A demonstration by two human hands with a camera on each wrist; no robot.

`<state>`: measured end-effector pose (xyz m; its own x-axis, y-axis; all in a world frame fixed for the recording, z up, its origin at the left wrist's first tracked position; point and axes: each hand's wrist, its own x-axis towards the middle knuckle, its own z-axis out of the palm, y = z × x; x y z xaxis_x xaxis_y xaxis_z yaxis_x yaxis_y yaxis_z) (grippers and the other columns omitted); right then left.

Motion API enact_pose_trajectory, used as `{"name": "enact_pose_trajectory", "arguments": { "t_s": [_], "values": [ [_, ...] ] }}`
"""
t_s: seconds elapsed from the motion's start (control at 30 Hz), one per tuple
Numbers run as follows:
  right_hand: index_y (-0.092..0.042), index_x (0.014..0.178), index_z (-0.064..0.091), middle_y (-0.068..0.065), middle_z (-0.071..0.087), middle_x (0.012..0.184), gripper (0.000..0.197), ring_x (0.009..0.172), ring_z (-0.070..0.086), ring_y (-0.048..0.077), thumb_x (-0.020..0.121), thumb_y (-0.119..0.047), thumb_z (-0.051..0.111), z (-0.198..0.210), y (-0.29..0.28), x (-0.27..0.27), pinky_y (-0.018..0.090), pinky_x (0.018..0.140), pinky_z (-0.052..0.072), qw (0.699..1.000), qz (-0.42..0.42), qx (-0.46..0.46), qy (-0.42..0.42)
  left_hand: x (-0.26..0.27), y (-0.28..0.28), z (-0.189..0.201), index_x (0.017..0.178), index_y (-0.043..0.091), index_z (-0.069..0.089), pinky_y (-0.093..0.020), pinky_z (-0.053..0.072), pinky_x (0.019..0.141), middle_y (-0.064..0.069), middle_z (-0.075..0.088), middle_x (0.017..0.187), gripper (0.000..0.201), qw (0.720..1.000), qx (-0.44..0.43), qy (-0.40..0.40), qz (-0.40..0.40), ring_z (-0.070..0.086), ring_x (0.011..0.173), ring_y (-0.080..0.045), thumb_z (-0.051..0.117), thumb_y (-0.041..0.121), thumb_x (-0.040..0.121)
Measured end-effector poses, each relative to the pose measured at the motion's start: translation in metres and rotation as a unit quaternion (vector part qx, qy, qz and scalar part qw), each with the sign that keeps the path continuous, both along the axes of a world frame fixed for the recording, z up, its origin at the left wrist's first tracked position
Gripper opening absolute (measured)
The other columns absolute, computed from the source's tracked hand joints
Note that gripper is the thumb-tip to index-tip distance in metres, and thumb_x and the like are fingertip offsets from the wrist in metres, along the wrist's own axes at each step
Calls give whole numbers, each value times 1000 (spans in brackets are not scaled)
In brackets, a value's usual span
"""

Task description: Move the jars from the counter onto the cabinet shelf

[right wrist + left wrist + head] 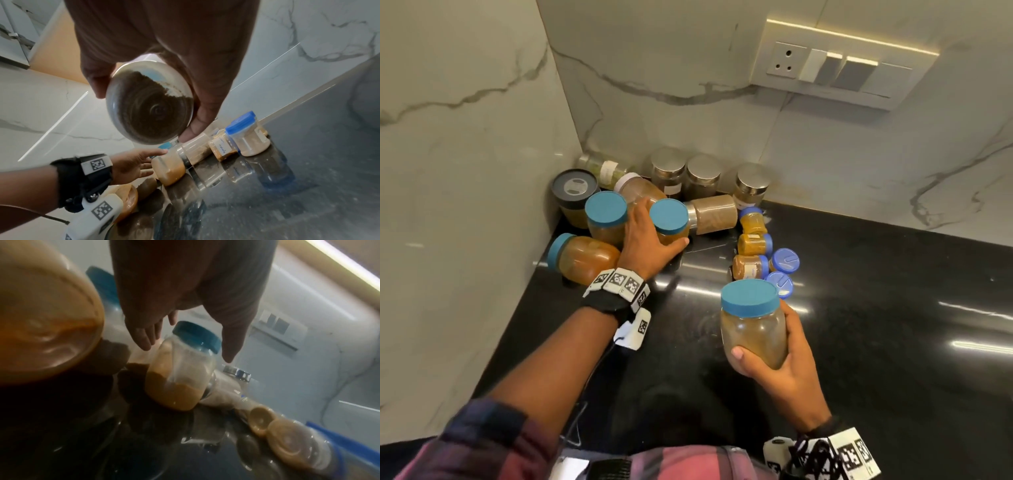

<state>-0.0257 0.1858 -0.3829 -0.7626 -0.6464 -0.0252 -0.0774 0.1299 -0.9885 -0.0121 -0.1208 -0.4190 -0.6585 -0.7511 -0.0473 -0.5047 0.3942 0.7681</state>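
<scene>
Black table in a marble corner: my right hand (784, 356) grips one teal-lidded jar (753, 323) held clear of it. My left hand (650, 240) is spread around a second jar (671, 222) standing among the cluster (fingers not yet closed). I'd wrap low on its body and lift straight, sparing the tipped jar (580, 255) beside my wrist.
</scene>
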Motion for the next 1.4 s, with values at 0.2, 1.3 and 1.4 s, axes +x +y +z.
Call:
{"name": "enact_pose_trajectory", "arguments": {
  "t_s": [0.2,1.3,1.4],
  "values": [
    [-32,143,46,-12,64,135,87,123,64,14,66,-35,87,3,10,4,29,95,58,1000,-4,-11,-4,1,5,-12,150,20,27,-42,38,117,-10,35,142,102,998,-58,-23,4,38,136,-28,87,44,71],
    [-18,145,49,14,64,135,72,125,62,39,83,-43,74,-3,15,19,73,104,43,980,42,-109,-159,169,134,65,151,15,35,-52,56,95,-23,56,139,91,759,581,280,-84,61,124,-37,77,10,70],
    [-12,146,47,19,63,137,68,126,60,43,86,-37,67,1,10,19,68,103,47,970,48,-138,-194,172,134,69,147,17,40,-41,58,92,-14,64,133,102,811,520,254,-86,65,123,-32,96,28,63]
  ]
}}
